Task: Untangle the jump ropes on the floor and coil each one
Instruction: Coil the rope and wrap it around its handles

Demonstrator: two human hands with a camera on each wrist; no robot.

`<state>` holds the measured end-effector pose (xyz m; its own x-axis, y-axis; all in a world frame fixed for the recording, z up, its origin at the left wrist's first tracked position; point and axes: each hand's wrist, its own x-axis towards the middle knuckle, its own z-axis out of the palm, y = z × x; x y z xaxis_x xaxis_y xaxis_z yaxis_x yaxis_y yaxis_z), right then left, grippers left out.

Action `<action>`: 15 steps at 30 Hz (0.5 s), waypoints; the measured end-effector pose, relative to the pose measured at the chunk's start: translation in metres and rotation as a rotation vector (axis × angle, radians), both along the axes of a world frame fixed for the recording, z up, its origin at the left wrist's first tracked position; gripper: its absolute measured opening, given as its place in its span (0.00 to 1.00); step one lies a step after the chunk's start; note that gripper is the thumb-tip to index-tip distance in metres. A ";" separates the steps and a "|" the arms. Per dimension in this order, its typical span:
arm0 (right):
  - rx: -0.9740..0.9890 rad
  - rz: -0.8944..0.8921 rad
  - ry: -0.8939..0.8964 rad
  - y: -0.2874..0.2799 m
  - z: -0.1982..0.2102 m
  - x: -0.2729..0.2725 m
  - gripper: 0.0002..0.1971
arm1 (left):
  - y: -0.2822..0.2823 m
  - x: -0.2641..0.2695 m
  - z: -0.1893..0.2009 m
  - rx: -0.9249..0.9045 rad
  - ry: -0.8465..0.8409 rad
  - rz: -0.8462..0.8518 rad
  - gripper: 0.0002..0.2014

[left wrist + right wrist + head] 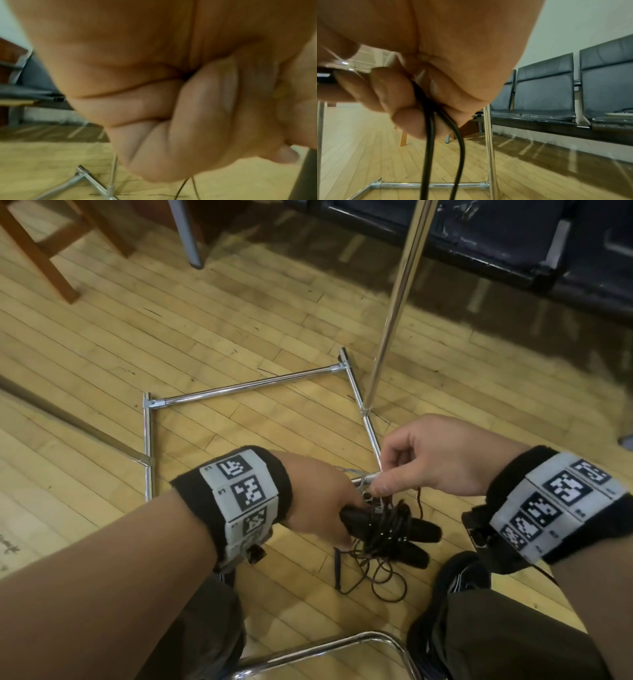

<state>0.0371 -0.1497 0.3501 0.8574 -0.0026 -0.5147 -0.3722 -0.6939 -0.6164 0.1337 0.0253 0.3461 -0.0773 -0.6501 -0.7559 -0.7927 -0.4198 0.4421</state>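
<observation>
The left hand (318,501) grips the black handles (404,537) wound with cord, just above the floor (239,337) inside the chrome frame (246,386). The right hand (442,455), just beside it, pinches a silvery end piece (371,477) at the bundle's top, two black cord strands (436,155) running through its curled fingers. Loose cord (380,577) loops on the floor under the handles.

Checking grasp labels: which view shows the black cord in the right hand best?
Right wrist: two strands of the black cord pass under the curled fingers of the right hand. Head view hides that grip; left wrist shows only thin strands.
</observation>
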 end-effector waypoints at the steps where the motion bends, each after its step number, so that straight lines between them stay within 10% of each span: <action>1: 0.043 -0.015 -0.013 -0.002 0.000 0.000 0.19 | 0.001 0.001 0.001 -0.024 0.061 0.042 0.04; 8: 0.690 -0.468 -0.096 -0.009 -0.004 0.000 0.13 | 0.012 0.041 0.012 -0.348 0.635 0.539 0.04; 10: 0.435 -0.416 -0.056 -0.004 -0.010 0.000 0.19 | 0.013 0.050 0.010 -0.473 0.705 0.729 0.04; 15: 0.092 -0.143 0.033 0.018 -0.009 0.003 0.25 | 0.014 0.072 -0.003 -0.466 0.142 1.042 0.04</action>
